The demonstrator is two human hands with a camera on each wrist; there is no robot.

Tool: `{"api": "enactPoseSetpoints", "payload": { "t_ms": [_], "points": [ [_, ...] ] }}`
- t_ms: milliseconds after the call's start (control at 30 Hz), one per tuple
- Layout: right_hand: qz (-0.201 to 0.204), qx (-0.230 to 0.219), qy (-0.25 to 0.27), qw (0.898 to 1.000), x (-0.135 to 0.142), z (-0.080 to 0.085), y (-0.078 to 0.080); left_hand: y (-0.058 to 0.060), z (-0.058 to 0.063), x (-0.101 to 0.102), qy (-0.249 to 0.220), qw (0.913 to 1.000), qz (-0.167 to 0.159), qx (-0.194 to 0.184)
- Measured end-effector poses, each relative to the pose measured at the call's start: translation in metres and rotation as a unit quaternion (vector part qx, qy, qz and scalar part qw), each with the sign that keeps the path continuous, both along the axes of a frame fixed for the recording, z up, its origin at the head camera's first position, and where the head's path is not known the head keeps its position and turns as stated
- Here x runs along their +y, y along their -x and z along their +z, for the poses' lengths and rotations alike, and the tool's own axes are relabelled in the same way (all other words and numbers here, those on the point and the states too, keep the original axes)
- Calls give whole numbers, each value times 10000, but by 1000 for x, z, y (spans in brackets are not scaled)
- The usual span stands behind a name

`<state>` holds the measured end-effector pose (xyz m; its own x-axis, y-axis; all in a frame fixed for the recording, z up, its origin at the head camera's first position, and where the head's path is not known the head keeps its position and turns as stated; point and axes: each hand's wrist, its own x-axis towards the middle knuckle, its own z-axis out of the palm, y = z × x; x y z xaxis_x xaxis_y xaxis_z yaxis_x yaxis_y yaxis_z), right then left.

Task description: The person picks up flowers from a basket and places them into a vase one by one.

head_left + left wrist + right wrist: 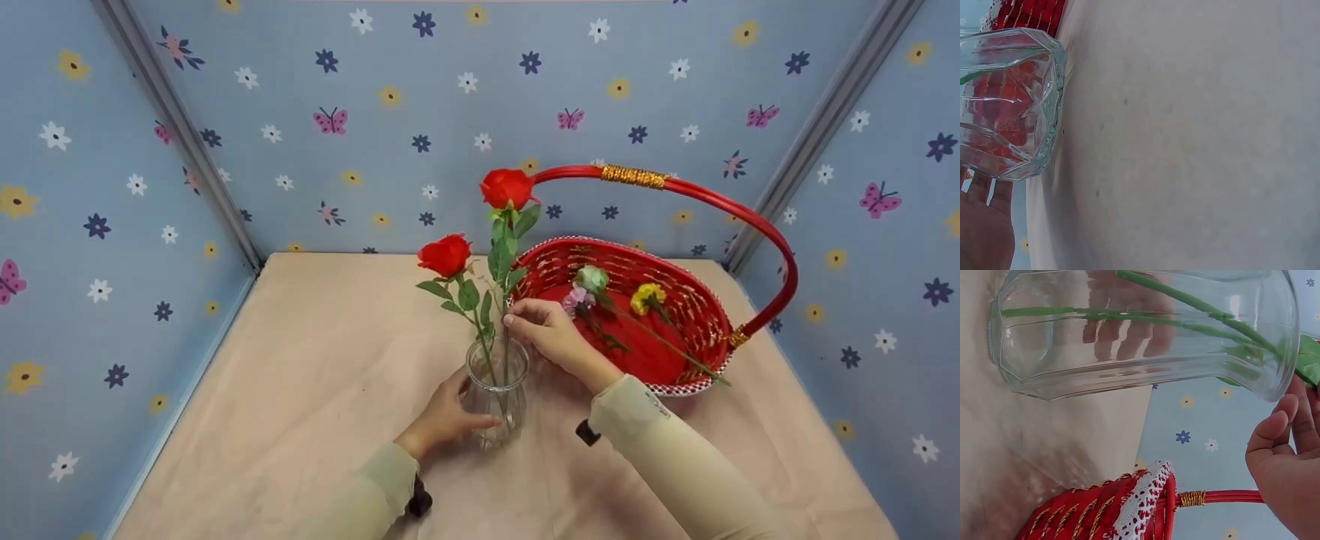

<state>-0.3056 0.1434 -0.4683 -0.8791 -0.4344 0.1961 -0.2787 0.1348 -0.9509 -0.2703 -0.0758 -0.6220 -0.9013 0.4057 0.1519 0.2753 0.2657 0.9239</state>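
Note:
A clear glass vase (514, 401) stands on the cloth, held by my left hand (441, 418) with the thumb across its front and the fingers around its far side. Two red roses are in it: a taller rose (507, 189) and a lower rose (445, 256) leaning left. Above the rim, my right hand (553, 337) pinches the taller rose's stem between thumb and fingers. Through the glass in the right wrist view, two green stems (1202, 306) show, one reaching close to the base. The left wrist view has the vase's thick base (1053, 112) beside the left hand (985, 228).
Right of the vase sits a red woven basket (679, 389) with a tall arched handle (731, 210). Inside lie a pale green flower (592, 279), a pink flower (576, 301) and a yellow flower (646, 298). Patterned blue panels (450, 172) enclose the cloth-covered table (322, 360).

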Motion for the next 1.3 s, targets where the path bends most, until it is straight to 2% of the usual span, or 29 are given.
{"api": "enactPoseSetpoints", "payload": {
  "t_ms": [167, 300, 833, 1100, 1300],
  "points": [
    [68, 261, -49, 9996, -5, 13, -11, 0, 2, 0, -39, 10000, -7, 46],
    [91, 441, -149, 9989, -8, 12, -12, -1, 3, 1, -117, 9998, -16, 163],
    [-33, 215, -54, 9997, -14, 7, -13, 0, -1, 0, -13, 9999, 100, 71],
    [-404, 97, -264, 9988, -1, -21, 3, -1, 0, 2, -67, 9999, 81, 28],
    [-564, 87, -290, 9980, 12, -20, 3, -2, 1, 2, -132, 9998, 37, 121]
  ]
}}
